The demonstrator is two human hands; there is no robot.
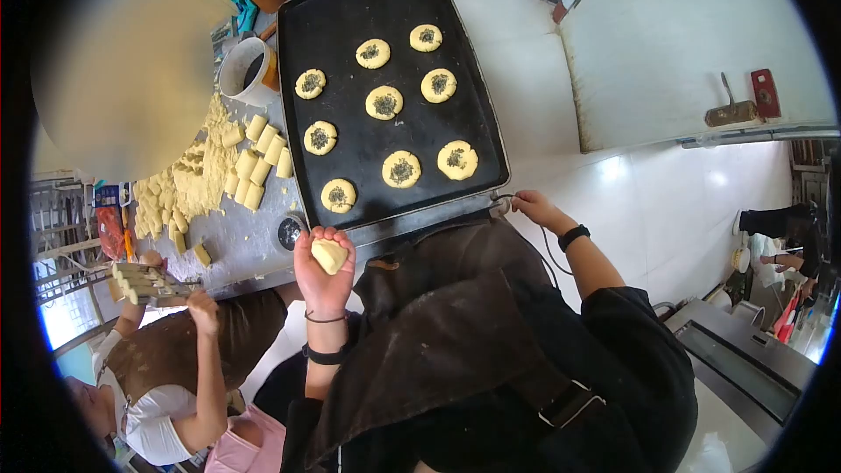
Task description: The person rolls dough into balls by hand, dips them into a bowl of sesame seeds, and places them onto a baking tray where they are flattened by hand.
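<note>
My left hand [322, 291] is palm up with its fingers curled around a pale yellow piece of dough [329, 256], just in front of the black baking tray [350, 26]. On the tray lie several flattened round dough cakes [384, 102], each with dark specks in its middle. Beside the tray's near right corner, my right hand [536, 210] has its fingers closed on a thin black cord [552, 254]. By the tray's near left corner stands a small dark bowl [291, 232] with white powder in it.
Cut dough pieces [254, 166] and crumbly dough [201, 177] lie left of the tray. Behind them stands a white tub [250, 70] of dark contents. At lower left, a co-worker [166, 385] holds a board of dough pieces [144, 284]. A large blurred pale shape hides the upper left.
</note>
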